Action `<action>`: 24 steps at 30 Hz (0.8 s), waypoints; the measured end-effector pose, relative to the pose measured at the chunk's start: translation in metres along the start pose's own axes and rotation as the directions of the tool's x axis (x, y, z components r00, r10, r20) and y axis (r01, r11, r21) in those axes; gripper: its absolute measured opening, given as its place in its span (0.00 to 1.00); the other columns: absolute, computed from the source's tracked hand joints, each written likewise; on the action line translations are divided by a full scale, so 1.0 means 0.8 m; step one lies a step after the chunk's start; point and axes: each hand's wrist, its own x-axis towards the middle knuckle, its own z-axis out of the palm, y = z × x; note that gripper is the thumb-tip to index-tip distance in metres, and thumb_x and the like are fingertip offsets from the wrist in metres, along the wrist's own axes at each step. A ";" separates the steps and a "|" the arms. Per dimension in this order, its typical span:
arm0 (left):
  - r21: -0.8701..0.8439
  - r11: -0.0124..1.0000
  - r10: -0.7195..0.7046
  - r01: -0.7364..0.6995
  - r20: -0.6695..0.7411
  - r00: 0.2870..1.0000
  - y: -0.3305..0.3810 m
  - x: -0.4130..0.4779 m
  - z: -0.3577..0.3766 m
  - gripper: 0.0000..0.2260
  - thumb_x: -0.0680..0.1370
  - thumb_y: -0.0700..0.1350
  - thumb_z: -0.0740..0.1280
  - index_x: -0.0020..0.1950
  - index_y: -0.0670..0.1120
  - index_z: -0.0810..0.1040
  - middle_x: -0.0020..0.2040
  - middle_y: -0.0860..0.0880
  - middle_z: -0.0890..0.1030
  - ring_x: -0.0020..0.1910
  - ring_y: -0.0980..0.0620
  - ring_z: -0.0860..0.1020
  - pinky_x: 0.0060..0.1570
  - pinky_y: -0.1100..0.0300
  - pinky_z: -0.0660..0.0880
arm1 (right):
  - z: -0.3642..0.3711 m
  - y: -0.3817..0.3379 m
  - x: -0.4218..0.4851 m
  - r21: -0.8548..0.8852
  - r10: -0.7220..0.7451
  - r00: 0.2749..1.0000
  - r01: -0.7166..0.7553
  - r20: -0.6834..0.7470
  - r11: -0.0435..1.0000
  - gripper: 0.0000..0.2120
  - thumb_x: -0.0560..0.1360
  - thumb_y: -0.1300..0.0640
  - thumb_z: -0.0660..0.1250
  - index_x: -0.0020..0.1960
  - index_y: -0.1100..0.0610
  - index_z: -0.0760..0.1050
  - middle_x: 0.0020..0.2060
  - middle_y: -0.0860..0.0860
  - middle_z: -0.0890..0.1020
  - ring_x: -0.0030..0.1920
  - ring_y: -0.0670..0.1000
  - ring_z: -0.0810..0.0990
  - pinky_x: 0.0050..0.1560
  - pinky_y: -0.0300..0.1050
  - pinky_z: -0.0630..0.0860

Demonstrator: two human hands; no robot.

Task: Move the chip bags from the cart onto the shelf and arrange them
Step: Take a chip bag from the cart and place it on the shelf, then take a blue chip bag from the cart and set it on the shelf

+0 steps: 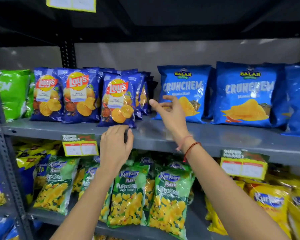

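Dark blue Lay's chip bags stand in rows on the grey metal shelf (163, 134). The front Lay's bag (119, 101) stands nearest the shelf edge, with more bags packed behind it. My left hand (116, 146) is at the shelf lip just below that bag, fingers curled, its fingertips at the bag's bottom edge. My right hand (170, 110) hovers in the gap between the Lay's rows and the bright blue Crunchem bags (183, 94), fingers spread and holding nothing. The cart is out of view.
A green bag (14, 94) stands at the far left of the shelf. More Crunchem bags (246, 96) fill the right. The shelf below holds green Kurkure Puffcorn bags (128, 196) and yellow bags (274, 205). Price tags (80, 146) hang on the shelf edges. An upright post (68, 54) stands behind.
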 end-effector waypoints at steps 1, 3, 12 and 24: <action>-0.040 0.999 0.015 -0.015 -0.009 1.000 0.013 -0.003 0.006 0.13 0.76 0.47 0.58 0.50 0.41 0.79 0.47 0.43 0.83 0.49 0.42 0.78 0.48 0.50 0.73 | -0.021 -0.003 -0.012 0.000 -0.017 1.000 0.017 -0.026 1.000 0.20 0.68 0.46 0.74 0.55 0.51 0.71 0.46 0.53 0.80 0.44 0.48 0.79 0.46 0.35 0.75; -0.121 0.990 0.070 -0.073 -0.028 0.997 0.046 -0.009 0.020 0.12 0.76 0.46 0.60 0.51 0.41 0.79 0.48 0.43 0.83 0.50 0.42 0.78 0.49 0.51 0.72 | -0.065 -0.008 -0.039 -0.030 -0.061 0.994 0.059 -0.088 0.998 0.17 0.69 0.48 0.74 0.53 0.52 0.72 0.42 0.50 0.80 0.41 0.43 0.79 0.45 0.29 0.73; -0.488 0.824 0.337 -0.288 0.014 0.941 0.217 -0.097 0.096 0.11 0.77 0.44 0.60 0.53 0.41 0.79 0.55 0.43 0.82 0.58 0.45 0.77 0.60 0.52 0.69 | -0.276 0.005 -0.201 -0.205 -0.038 0.915 -0.050 -0.402 0.977 0.12 0.70 0.53 0.72 0.51 0.49 0.72 0.37 0.44 0.80 0.38 0.40 0.78 0.40 0.33 0.75; -0.826 0.555 0.723 -0.100 0.419 0.549 0.377 -0.402 0.230 0.11 0.75 0.41 0.63 0.55 0.38 0.78 0.54 0.40 0.81 0.58 0.43 0.77 0.62 0.53 0.69 | -0.470 0.153 -0.524 -0.145 0.366 0.486 -0.736 -0.794 0.661 0.12 0.71 0.55 0.73 0.50 0.52 0.73 0.36 0.46 0.79 0.33 0.34 0.76 0.35 0.27 0.71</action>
